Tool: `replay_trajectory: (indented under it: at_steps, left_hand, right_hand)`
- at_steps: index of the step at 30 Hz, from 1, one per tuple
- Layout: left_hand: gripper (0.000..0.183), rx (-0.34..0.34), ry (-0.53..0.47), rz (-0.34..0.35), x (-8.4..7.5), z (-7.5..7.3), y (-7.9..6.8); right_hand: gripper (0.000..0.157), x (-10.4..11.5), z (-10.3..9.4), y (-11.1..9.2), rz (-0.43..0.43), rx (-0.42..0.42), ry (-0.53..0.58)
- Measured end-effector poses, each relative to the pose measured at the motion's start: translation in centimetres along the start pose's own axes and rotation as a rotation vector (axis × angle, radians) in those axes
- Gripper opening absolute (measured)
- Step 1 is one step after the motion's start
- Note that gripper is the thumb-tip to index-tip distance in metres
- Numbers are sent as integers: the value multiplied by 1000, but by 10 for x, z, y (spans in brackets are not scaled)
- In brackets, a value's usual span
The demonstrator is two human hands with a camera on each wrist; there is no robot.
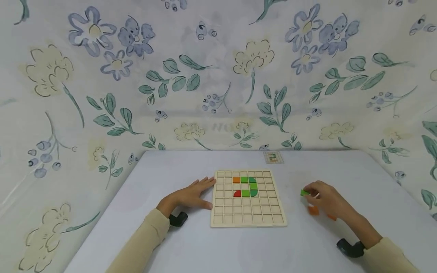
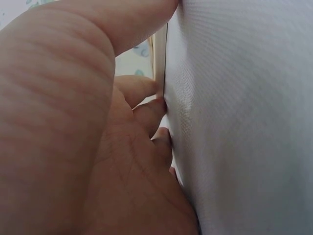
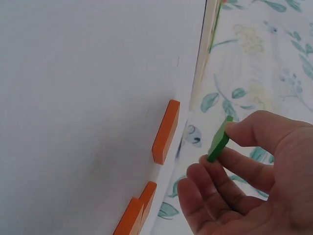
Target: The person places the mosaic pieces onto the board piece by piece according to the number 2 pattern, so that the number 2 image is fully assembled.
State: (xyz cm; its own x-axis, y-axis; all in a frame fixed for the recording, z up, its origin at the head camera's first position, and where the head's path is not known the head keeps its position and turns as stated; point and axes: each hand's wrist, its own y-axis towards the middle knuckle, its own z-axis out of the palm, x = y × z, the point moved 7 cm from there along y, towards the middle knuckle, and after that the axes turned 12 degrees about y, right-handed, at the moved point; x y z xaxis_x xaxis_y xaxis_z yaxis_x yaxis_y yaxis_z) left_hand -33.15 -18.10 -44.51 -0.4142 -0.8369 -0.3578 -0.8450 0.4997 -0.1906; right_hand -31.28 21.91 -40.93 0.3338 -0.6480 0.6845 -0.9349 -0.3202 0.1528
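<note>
A pale wooden grid board (image 1: pixel 248 226) lies on the table. Orange, red, light green and dark green tiles fill some of its cells in a bent, hook-like shape, with a green tile (image 1: pixel 253 186) on the right side. My left hand (image 1: pixel 191 195) rests at the board's left edge, fingers and thumb spread and touching its side. To the right of the board, my right hand (image 1: pixel 326 197) pinches a small green tile (image 3: pixel 220 140) between thumb and fingers, held off the table. Below that hand lie orange tiles (image 1: pixel 313 210), three of them visible in the right wrist view.
A small pattern card (image 1: pixel 273 157) with a coloured grid lies near the table's back edge. White table surface (image 1: pixel 170 242) surrounds the board. Behind it hangs a floral cloth (image 1: pixel 218 76). Dark bands with camera mounts (image 1: pixel 351 248) sit on both wrists.
</note>
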Motion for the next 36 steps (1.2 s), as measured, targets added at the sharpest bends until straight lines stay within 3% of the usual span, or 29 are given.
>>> replay_trajectory:
  at_steps: [5, 16, 24, 36]
  left_hand:
    - [101, 3, -5, -10, 0, -2, -2]
    - [101, -16, -11, -4, 0, 1, -5]
    - [101, -16, 18, 11, 1, -5, -2]
    - [99, -1, -8, 6, 1, -1, -4]
  right_hand:
    - [24, 7, 6, 7, 15, 17, 19]
    - [19, 31, 15, 12, -82, 47, 1]
    - [14, 55, 19, 25, -222, 35, -19]
    - [14, 79, 42, 39, -229, 87, 0]
